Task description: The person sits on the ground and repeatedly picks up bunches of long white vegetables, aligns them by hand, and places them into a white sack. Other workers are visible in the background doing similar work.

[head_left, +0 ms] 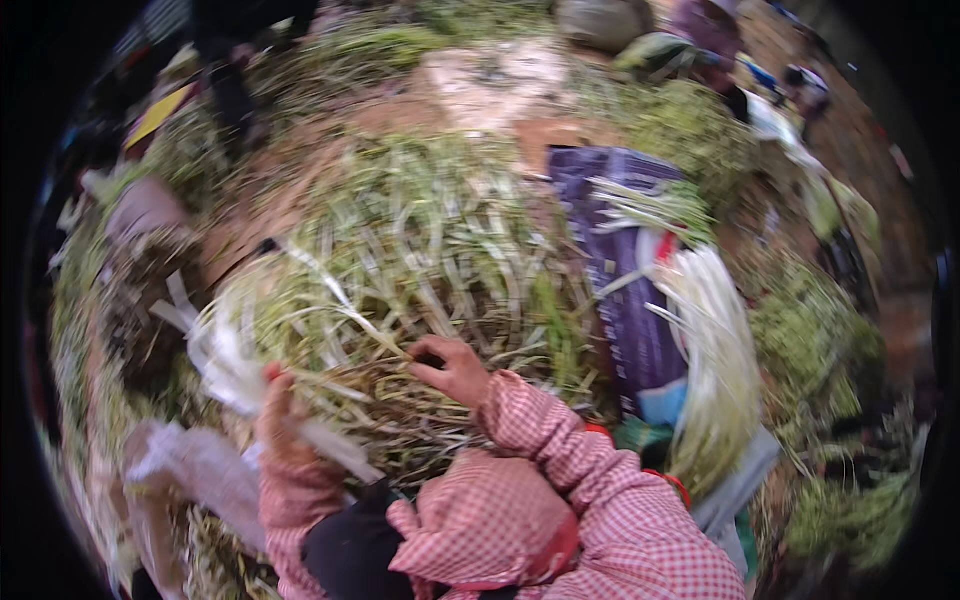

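My right hand (454, 369) pinches the thin yellowish end of a long pale stalk (341, 296), which slants up and left over the heap. The stalk looks like a leek or garlic green. On the left, my left hand (283, 424) is curled around a bundle of white stalks (229, 367); blur hides its exact grip. A pale strip (341, 450) sticks out beside that wrist. Before me spreads a large heap of green and white stalks (427, 225), with dry yellow leaves (390, 405) nearest my lap.
To the right, a purple printed sack (622, 300) carries a small bundle of stalks (652, 206). A big bundle of white stalks (712, 352) lies alongside it. Whitish plastic sheeting (187, 472) is at lower left. Green piles (810, 345) and people, including a purple sleeve (705, 34), surround the spot.
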The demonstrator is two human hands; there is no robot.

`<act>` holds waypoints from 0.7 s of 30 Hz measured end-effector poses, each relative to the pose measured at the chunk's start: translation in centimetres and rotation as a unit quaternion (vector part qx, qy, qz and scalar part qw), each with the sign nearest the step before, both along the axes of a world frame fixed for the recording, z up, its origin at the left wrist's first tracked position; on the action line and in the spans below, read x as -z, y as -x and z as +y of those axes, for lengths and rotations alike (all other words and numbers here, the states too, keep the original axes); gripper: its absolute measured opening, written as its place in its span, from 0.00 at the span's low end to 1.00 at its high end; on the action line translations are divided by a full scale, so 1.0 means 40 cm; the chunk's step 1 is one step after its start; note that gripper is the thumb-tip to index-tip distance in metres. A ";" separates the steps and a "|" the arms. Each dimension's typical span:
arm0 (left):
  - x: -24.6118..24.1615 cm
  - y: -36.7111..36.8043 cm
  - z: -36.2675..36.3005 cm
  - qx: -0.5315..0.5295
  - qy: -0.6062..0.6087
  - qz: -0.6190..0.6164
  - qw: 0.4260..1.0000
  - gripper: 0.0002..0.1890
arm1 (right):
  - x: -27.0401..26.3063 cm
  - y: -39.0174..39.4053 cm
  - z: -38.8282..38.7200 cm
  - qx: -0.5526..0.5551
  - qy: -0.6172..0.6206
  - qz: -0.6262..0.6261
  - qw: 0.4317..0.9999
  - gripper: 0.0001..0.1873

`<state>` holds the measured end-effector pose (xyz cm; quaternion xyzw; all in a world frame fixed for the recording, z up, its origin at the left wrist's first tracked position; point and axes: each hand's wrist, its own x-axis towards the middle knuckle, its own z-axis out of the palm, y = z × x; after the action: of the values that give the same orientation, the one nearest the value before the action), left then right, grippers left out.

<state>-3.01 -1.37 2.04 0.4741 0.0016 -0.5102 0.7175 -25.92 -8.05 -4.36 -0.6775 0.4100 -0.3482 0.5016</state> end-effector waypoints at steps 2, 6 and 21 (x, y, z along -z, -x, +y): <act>0.055 -0.083 0.023 0.071 0.111 -0.079 0.988 0.13 | -0.049 0.043 -0.031 -0.073 -0.077 0.020 0.994 0.17; 0.025 -0.010 0.005 0.068 0.058 -0.074 0.993 0.15 | -0.013 0.113 -0.031 -0.229 -0.035 0.296 0.927 0.26; -0.093 -0.045 0.027 0.133 0.155 -0.116 0.972 0.12 | 0.091 -0.098 0.052 -0.360 -0.191 0.257 0.876 0.28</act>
<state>-1.20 -0.29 5.77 0.4093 -0.2237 -0.5363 0.7034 -21.98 -5.95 -8.01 -0.7350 0.3107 0.1284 0.5888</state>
